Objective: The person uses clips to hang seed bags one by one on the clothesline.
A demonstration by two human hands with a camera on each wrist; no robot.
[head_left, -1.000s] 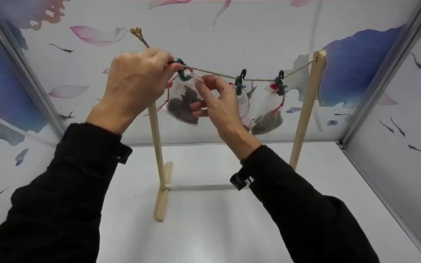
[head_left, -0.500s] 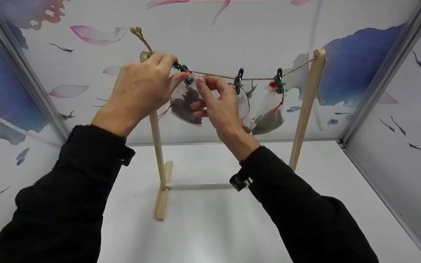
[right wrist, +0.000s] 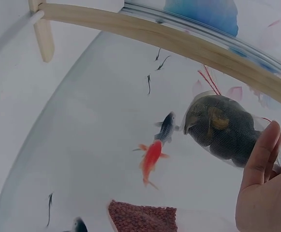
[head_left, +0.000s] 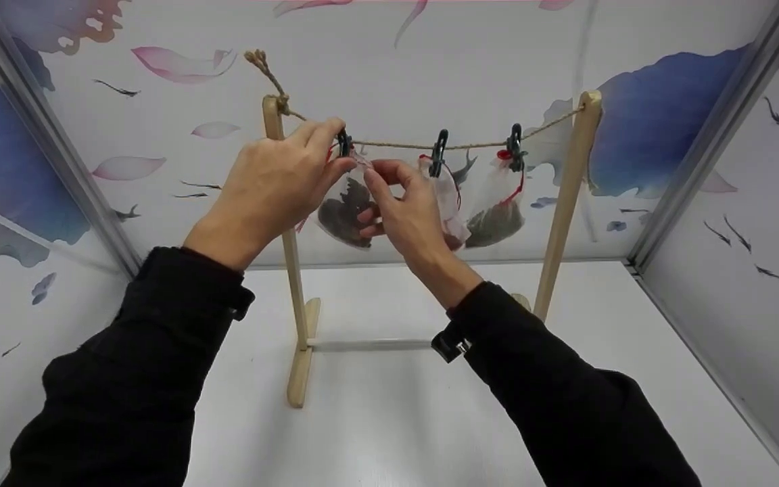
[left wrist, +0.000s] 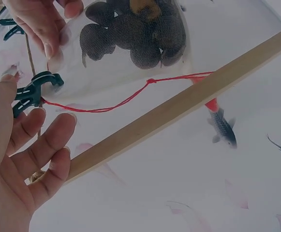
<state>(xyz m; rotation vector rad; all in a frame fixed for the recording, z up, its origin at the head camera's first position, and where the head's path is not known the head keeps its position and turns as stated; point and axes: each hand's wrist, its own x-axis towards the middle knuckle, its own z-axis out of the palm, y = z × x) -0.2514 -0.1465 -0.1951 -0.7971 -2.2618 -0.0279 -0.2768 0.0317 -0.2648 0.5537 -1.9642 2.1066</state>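
A twine line (head_left: pixel 396 144) runs between the two posts of a wooden rack (head_left: pixel 291 270). Three mesh bags of dark bits hang from it on dark green clips. My left hand (head_left: pixel 332 138) pinches the leftmost clip (head_left: pixel 343 142) with thumb and forefinger; in the left wrist view that clip (left wrist: pixel 31 92) sits between thumb and fingers. My right hand (head_left: pixel 374 172) pinches the top of the leftmost bag (head_left: pixel 343 210) just under that clip. The bag (left wrist: pixel 130 34) trails a red drawstring (left wrist: pixel 130 96). In the right wrist view the bag (right wrist: pixel 225 128) hangs beside my fingers (right wrist: pixel 261 154).
The middle bag (head_left: pixel 449 196) and right bag (head_left: pixel 498 216) hang from their own clips (head_left: pixel 438 145) (head_left: pixel 515 142). The right post (head_left: pixel 565 203) stands near the back wall. Printed walls enclose the white tabletop (head_left: pixel 389 419) on three sides.
My left hand has dropped and shifted right, uncovering the left post's top. The leftmost clip now stands upright on the twine. My right hand has barely moved.
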